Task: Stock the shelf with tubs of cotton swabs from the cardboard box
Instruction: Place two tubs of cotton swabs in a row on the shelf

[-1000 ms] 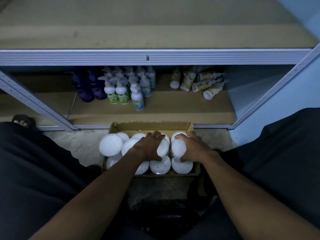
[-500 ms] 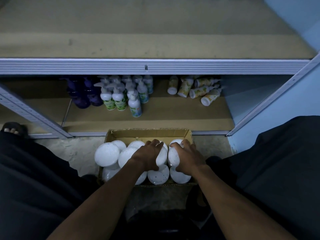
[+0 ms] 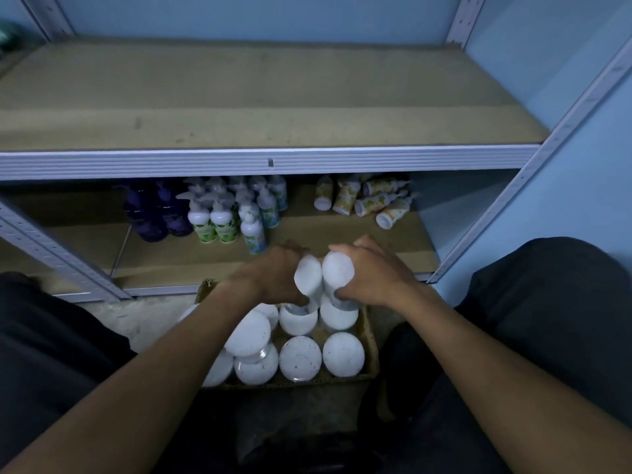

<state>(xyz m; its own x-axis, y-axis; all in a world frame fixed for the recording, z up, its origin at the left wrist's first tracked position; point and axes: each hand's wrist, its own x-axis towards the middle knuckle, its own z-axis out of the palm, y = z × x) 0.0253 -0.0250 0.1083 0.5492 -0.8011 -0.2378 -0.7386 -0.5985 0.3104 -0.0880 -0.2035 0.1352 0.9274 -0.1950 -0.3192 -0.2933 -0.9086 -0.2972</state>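
**Two tubs lifted clear of the box**

Gripped in left hand (image 3: 273, 275): one tub (image 3: 307, 273). Gripped in right hand (image 3: 371, 271): second tub (image 3: 338, 271), touching the first, both raised above the cardboard box (image 3: 371, 340) rim. Wide bare upper shelf (image 3: 260, 97) beyond the box. Half a second earlier, both down among the remaining tubs (image 3: 343, 354).

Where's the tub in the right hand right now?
In the head view, centre frame: the right hand grips its tub lifted above the cardboard box, beside the left hand's tub, in front of the lower shelf.
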